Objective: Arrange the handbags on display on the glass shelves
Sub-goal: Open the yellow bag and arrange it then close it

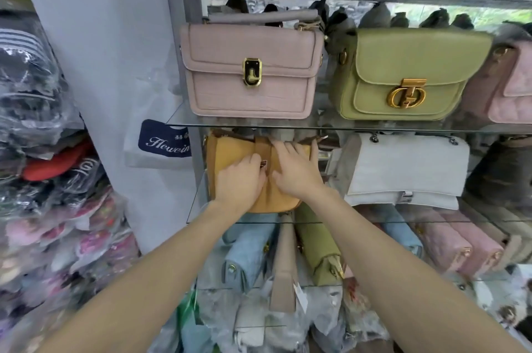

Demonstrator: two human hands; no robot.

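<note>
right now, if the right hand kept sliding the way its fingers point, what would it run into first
The right hand already lies on the mustard handbag, fingers pointing up and back. Going on, it would likely pass over the bag's top and meet the underside of the glass shelf above, though depth is unclear.

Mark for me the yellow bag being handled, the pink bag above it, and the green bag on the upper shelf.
yellow bag [230,148]: head view, upper left front.
pink bag [218,50]: head view, front flap.
green bag [417,56]: head view, flap.
</note>
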